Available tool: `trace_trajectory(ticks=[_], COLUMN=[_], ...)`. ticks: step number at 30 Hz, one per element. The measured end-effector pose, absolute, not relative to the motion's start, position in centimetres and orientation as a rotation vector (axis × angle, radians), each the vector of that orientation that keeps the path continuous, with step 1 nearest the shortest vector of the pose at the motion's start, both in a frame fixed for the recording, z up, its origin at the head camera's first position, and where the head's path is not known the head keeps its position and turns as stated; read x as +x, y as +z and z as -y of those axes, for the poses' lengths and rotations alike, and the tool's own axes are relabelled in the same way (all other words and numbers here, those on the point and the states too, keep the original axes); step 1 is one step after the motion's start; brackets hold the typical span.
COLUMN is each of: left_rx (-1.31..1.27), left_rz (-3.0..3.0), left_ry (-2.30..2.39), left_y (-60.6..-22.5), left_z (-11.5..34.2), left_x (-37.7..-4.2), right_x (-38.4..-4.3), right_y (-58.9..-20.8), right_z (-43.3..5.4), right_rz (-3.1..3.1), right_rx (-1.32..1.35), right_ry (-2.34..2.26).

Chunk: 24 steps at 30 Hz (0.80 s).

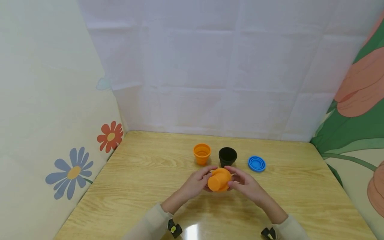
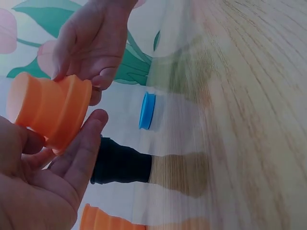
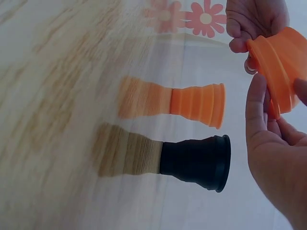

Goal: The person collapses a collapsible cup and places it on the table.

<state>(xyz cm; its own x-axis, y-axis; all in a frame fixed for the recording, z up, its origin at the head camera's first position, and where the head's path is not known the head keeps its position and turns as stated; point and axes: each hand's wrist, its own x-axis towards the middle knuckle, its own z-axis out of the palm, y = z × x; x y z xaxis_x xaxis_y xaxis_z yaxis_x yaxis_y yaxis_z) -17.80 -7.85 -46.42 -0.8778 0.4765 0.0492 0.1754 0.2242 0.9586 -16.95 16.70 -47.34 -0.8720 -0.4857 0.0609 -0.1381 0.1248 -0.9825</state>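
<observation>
An orange collapsible cup (image 1: pixel 219 180) is held above the table between both hands, its base tilted toward the head camera and its rim facing away. My left hand (image 1: pixel 195 181) grips it from the left, thumb and fingers around the side, as the left wrist view also shows. From the right, my right hand (image 1: pixel 246 186) pinches the same cup near its rim. Just beyond stands a black collapsible cup (image 1: pixel 228 156), upright and extended. Left of that, a second orange cup (image 1: pixel 202 153) stands upright too. A blue collapsible cup (image 1: pixel 257 163) lies flattened at the right.
The wooden table (image 1: pixel 144 180) reaches back to a white cloth (image 1: pixel 192 73). A flower-printed panel (image 1: pixel 75 133) borders the left side and another patterned panel (image 1: pixel 354 110) borders the right. Dark wrist-worn devices sit at both sleeve cuffs.
</observation>
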Motion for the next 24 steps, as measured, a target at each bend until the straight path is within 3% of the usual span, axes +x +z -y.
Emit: trace_trajectory(ticks=[24], left_rx=[0.665], left_rz=[-2.214], left_ry=[1.691], left_y=[-46.70], left_z=[7.63], left_x=[-17.72], right_x=[-16.82], right_y=[-47.32], right_z=[-16.43], right_rz=[-2.197], right_rx=[-0.575], right_ry=[-1.793])
